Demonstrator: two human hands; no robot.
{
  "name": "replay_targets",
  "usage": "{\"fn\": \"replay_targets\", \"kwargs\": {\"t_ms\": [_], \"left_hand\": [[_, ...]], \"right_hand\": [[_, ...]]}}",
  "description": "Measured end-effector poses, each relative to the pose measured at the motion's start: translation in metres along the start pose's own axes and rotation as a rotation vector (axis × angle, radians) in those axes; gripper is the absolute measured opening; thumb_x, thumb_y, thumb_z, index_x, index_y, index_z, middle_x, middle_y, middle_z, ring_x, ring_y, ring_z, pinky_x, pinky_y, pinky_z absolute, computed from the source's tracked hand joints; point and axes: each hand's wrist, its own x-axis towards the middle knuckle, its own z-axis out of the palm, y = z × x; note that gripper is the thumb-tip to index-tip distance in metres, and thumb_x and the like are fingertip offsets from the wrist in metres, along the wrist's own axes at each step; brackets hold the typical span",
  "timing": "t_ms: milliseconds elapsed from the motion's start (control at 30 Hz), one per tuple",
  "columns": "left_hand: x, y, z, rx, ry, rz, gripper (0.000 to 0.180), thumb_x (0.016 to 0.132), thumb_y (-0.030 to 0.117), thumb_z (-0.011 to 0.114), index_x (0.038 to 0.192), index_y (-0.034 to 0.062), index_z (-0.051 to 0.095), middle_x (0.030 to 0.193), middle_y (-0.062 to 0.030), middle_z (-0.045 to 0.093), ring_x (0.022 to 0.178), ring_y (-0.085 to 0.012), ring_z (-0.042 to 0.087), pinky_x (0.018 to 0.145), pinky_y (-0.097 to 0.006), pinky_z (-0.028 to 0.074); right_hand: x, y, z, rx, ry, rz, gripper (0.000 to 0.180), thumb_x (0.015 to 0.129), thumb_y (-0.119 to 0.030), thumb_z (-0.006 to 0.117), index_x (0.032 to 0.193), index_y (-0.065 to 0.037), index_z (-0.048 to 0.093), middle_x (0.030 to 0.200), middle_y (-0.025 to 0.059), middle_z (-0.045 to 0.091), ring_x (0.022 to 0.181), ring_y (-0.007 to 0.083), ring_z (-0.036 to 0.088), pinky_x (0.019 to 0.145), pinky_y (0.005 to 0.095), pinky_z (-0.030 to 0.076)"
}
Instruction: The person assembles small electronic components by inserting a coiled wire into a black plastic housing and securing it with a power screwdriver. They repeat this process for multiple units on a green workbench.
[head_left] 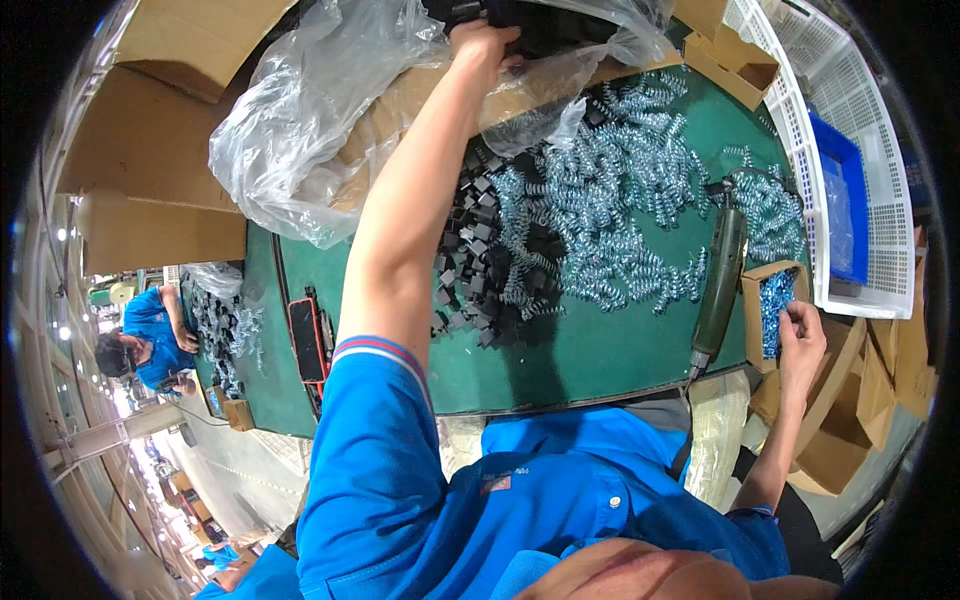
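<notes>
My left hand [482, 48] reaches far forward into a large cardboard box [385, 115] lined with a clear plastic bag [290, 130]. Its fingers are curled at a black plastic part [466, 12]; the dark inside of the box hides detail. At the right, my right hand [803, 345] has its fingertips drawn together at the rim of a small cardboard box [754, 325]. Small shiny blue pieces, seemingly screws [775, 298], fill that box. What those fingertips hold, if anything, is too small to make out.
Metal springs [620, 200] and black blocks [478, 265] are heaped on the green table [460, 385]. A dark green power screwdriver [722, 275] hangs by the right hand. White crates [870, 290] stand right; a red-and-black case [307, 340] lies left. Another person [155, 335] works at far left.
</notes>
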Motion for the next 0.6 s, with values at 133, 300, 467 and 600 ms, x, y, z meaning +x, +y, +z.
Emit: {"fn": "replay_targets", "kwargs": {"t_ms": [133, 300, 467, 600], "left_hand": [[-0.074, 0.004, -0.054, -0.241, -0.183, -0.078, 0.028, 0.091, 0.008, 0.063, 0.113, -0.0081, 0.055, 0.111, -0.0159, 0.062, 0.097, -0.0279, 0.064, 0.078, -0.038, 0.062], [-0.234, 0.008, -0.079, -0.228, -0.209, -0.106, 0.035, 0.085, 0.007, 0.065, 0.116, -0.009, 0.057, 0.104, -0.014, 0.065, 0.091, -0.0225, 0.067, 0.076, -0.036, 0.06], [-0.394, -0.044, -0.087, -0.355, -0.241, -0.362, 0.05, 0.076, 0.011, 0.068, 0.122, -0.0064, 0.056, 0.115, -0.0163, 0.065, 0.101, -0.0255, 0.066, 0.087, -0.039, 0.055], [-0.451, -0.093, -0.065, -0.425, -0.067, -0.524, 0.037, 0.086, 0.005, 0.065, 0.12, -0.005, 0.055, 0.109, -0.0129, 0.067, 0.095, -0.0188, 0.066, 0.087, -0.034, 0.053]], "right_hand": [[-0.006, 0.009, 0.003, 0.126, 0.078, 0.044, 0.009, 0.089, -0.002, 0.064, 0.097, -0.001, 0.059, 0.07, -0.0054, 0.048, 0.059, 0.0009, 0.039, 0.053, 0.018, 0.03], [-0.025, -0.005, -0.002, 0.428, 0.116, 0.102, 0.011, 0.091, -0.004, 0.065, 0.1, 0.0, 0.063, 0.08, 0.0013, 0.061, 0.064, 0.0066, 0.054, 0.056, 0.0192, 0.042], [-0.103, -0.018, 0.0, 0.413, -0.295, 0.24, 0.013, 0.088, -0.008, 0.068, 0.096, 0.001, 0.064, 0.072, 0.0043, 0.063, 0.062, 0.0086, 0.059, 0.055, 0.022, 0.046], [-0.162, 0.007, 0.03, 0.528, -0.415, 0.384, 0.009, 0.089, -0.006, 0.065, 0.094, 0.0, 0.061, 0.071, 0.0026, 0.061, 0.06, 0.0086, 0.059, 0.052, 0.0211, 0.045]]}}
